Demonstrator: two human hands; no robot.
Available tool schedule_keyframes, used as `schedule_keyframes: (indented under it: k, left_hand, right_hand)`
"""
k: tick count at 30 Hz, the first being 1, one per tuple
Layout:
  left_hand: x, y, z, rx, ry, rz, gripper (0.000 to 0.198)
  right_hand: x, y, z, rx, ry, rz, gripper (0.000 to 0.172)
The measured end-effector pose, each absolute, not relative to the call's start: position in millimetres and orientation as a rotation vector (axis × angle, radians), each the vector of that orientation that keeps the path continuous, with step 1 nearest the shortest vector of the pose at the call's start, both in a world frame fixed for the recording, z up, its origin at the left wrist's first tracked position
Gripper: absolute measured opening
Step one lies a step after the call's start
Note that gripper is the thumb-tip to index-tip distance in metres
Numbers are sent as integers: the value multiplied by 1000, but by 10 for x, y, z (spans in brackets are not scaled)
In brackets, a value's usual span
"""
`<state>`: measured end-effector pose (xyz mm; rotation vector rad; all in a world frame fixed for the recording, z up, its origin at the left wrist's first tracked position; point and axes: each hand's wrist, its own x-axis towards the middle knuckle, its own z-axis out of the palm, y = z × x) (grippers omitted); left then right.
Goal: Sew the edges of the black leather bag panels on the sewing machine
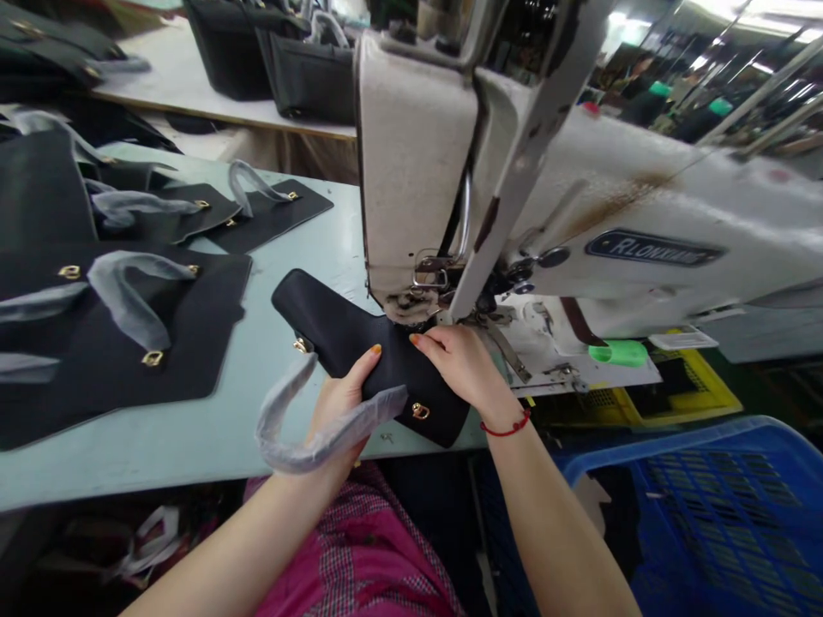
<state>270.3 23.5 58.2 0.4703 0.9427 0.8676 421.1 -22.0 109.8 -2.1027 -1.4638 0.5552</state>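
Observation:
A black bag panel (pixel 340 330) lies under the head of a white sewing machine (pixel 417 171), its upper edge close to the presser foot. Gold ring fittings join it to a bag handle (pixel 289 446) wrapped in clear film, which loops across my left wrist. My left hand (pixel 344 398) grips the panel's near edge, thumb on top and fingers hidden beneath. Beside the needle area, my right hand (pixel 456 356) pinches the panel, thumb on top; its other fingers are partly hidden.
More black panels with wrapped handles (pixel 116 343) cover the table's left side. Black bags (pixel 309 73) stand on a table behind. At right are a blue plastic basket (pixel 681 437), a yellow crate (pixel 694 390) and a green roll (pixel 617 352).

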Motion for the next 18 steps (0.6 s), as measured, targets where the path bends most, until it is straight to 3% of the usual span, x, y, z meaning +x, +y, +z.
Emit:
schedule_keyframes:
  k: [12, 18]
  left_hand:
    - [2642, 460, 656, 542, 1018, 770, 37]
    - [2608, 673, 785, 657, 1010, 725, 40]
  right_hand:
    - [4178, -219, 976, -1999, -1384, 623, 42]
    - [4127, -265, 877, -1785, -1278, 782, 31]
